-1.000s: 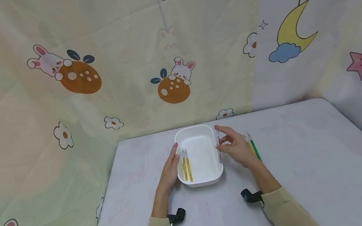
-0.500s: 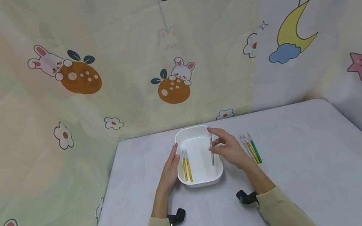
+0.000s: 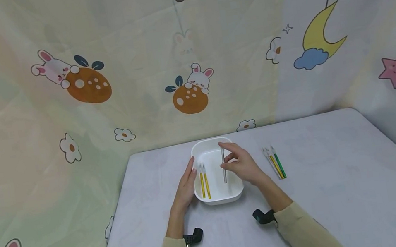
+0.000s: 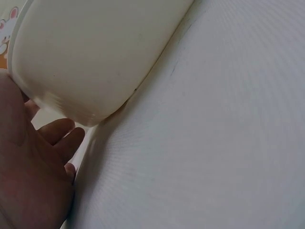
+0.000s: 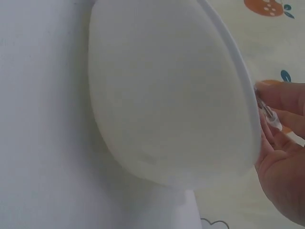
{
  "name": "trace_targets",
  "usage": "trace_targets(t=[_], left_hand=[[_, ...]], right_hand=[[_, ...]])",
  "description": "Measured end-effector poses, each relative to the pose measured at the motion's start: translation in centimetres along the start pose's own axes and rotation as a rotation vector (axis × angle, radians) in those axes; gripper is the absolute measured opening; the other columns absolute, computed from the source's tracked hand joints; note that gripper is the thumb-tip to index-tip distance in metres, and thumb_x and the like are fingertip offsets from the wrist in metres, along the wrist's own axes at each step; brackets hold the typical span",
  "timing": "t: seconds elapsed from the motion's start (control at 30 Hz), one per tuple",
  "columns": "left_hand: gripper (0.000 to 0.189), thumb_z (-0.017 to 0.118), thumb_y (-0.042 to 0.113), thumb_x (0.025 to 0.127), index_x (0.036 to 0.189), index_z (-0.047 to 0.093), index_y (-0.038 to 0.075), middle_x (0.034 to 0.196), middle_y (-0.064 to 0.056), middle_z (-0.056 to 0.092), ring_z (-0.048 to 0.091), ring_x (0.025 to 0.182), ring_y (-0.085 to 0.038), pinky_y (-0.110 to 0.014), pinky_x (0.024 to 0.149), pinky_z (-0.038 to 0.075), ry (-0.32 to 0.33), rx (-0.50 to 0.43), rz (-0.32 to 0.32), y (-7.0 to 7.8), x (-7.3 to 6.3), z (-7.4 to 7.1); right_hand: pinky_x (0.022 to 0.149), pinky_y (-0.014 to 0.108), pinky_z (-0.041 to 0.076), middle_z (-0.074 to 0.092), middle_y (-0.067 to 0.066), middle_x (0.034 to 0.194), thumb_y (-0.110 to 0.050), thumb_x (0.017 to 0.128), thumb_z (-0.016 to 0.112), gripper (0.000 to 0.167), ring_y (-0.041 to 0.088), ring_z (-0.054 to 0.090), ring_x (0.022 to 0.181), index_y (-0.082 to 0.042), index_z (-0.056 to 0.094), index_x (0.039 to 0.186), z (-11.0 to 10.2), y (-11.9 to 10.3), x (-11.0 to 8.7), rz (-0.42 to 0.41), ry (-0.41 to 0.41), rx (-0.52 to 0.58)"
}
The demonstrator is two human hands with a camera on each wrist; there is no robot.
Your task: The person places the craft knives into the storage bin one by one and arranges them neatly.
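Observation:
A white rectangular tray (image 3: pixel 215 200) with rounded corners sits on the table, and two slim yellow pen-shaped tools (image 3: pixel 204 184) with pale pointed tips lie along its left side. My left hand (image 3: pixel 184 187) rests against the tray's left wall with extended fingers; in the left wrist view it lies close beside the wall. Over the tray's inside, my right hand (image 3: pixel 241 163) pinches a slim silver pen-shaped tool (image 3: pixel 224 174) between thumb and fingers. Its clear cap (image 5: pixel 273 119) pokes out among the fingers in the right wrist view.
Right of the tray, several similar tools lie side by side on the table, among them a green one (image 3: pixel 279 163) and a silver one (image 3: pixel 272 165). The white-covered table (image 3: pixel 339 171) meets a printed cloth backdrop (image 3: pixel 143 105) at its far edge.
My right hand has moved left with the silver pen-shaped tool, from the tray's right rim to over its inside. The tools right of the tray now show fully. The left hand stays put.

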State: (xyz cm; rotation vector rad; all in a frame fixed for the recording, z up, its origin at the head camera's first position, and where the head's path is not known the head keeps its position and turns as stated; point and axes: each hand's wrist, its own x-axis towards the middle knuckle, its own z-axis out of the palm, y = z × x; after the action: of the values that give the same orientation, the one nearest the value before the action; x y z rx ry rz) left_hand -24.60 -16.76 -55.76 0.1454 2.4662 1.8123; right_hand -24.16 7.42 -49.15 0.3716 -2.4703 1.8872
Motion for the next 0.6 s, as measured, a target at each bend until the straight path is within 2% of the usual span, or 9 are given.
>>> trace_targets(t=[0.37, 0.6], left_hand=[[0.049, 0.036, 0.046, 0.112, 0.161, 0.028, 0.049, 0.169, 0.023, 0.023, 0.016, 0.161, -0.010, -0.052, 0.132, 0.013, -0.003, 0.005, -0.005, 0.0, 0.0, 0.0], [0.049, 0.036, 0.041, 0.113, 0.161, 0.028, 0.048, 0.170, 0.021, 0.023, 0.016, 0.162, -0.013, -0.054, 0.131, 0.013, -0.002, 0.009, -0.002, -0.1, 0.1, -0.1]], right_hand=[[0.077, 0.024, 0.060, 0.048, 0.005, 0.157, -0.001, 0.090, 0.079, 0.074, 0.020, 0.066, 0.100, -0.021, 0.050, 0.155, 1.8, 0.2, 0.9, 0.017, -0.007, -0.087], [0.079, 0.026, 0.063, 0.049, 0.007, 0.156, -0.002, 0.089, 0.081, 0.074, 0.019, 0.068, 0.099, -0.020, 0.051, 0.155, 2.7, 0.1, 1.3, 0.006, -0.025, -0.116]])
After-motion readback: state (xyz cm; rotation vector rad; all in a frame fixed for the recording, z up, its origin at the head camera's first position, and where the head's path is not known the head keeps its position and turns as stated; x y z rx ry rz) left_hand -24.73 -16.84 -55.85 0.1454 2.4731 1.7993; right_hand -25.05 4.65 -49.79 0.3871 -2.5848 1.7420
